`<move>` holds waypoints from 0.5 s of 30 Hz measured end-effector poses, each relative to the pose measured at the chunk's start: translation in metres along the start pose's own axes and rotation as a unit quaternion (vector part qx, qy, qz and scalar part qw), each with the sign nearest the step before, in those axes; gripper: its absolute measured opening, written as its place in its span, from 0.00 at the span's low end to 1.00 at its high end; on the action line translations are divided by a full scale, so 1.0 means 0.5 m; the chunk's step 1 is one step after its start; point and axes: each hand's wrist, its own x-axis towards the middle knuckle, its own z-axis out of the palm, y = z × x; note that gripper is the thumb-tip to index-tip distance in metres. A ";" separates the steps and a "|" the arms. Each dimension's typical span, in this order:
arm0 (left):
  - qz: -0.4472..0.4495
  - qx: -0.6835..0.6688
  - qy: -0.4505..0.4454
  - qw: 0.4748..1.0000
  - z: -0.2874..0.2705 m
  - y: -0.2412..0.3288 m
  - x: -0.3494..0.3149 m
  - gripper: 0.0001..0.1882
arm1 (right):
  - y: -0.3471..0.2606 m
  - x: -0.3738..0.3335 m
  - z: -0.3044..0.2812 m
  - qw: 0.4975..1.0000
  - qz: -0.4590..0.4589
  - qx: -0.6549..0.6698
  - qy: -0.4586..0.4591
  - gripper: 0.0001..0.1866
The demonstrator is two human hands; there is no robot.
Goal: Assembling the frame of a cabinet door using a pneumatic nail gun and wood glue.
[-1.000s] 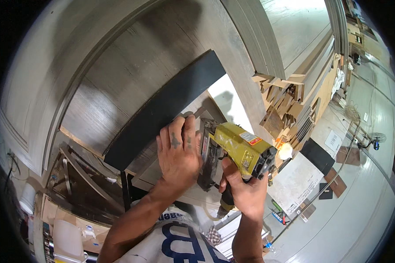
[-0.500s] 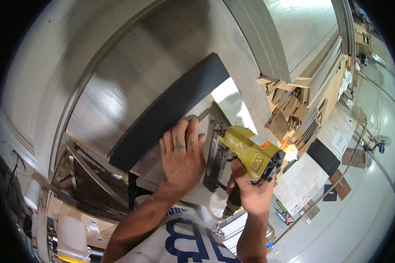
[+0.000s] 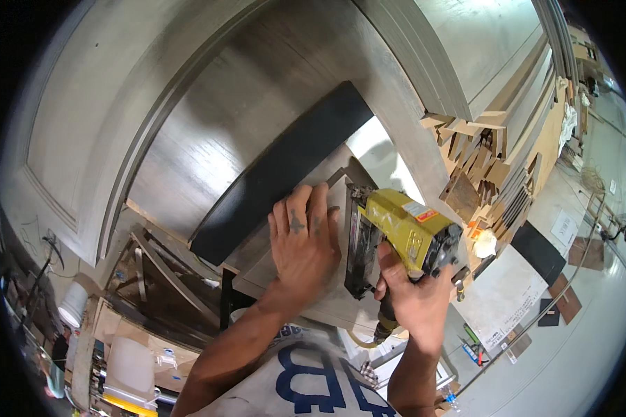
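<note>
My right hand (image 3: 417, 295) is wrapped round the handle of a yellow and black nail gun (image 3: 405, 233), with a hose (image 3: 377, 338) at the lower end of its grip. The gun's black nose and magazine (image 3: 355, 254) lie along the right side of a grey wooden panel (image 3: 257, 274); whether the tip touches the wood is hidden. To the left of the gun, my left hand (image 3: 302, 243) rests flat on that panel, fingers pointing away from me. Its fingertips come near the edge of a long black strip (image 3: 282, 170) that lies slantwise beyond the panel.
A large grey framed panel (image 3: 209, 125) lies beyond the strip. At the right are stacked grey panels (image 3: 438, 62), wooden offcuts (image 3: 476, 167) and a light board (image 3: 497, 302) on the floor. A white container (image 3: 131, 368) stands at lower left.
The view has shifted, so the whole scene sits a little further right. Both hands and the nail gun keep nearly the same places against the panel.
</note>
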 end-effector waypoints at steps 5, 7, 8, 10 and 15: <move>0.030 0.018 0.003 0.999 0.005 0.007 -0.002 0.25 | 0.012 0.005 -0.009 0.999 -0.037 0.019 -0.015 0.15; 0.072 0.005 -0.012 0.997 -0.009 0.002 0.001 0.23 | 0.030 -0.009 -0.014 0.998 -0.054 -0.020 -0.015 0.16; 0.069 0.019 -0.004 0.997 0.004 0.003 0.001 0.23 | 0.066 -0.030 -0.022 0.998 -0.054 0.024 0.009 0.15; 0.097 0.063 0.004 0.993 0.021 -0.005 0.000 0.22 | 0.107 -0.092 -0.068 0.994 -0.012 0.106 0.014 0.13; 0.334 0.169 -0.049 0.926 0.037 0.043 0.011 0.18 | 0.300 -0.274 -0.154 0.982 0.040 0.161 0.089 0.12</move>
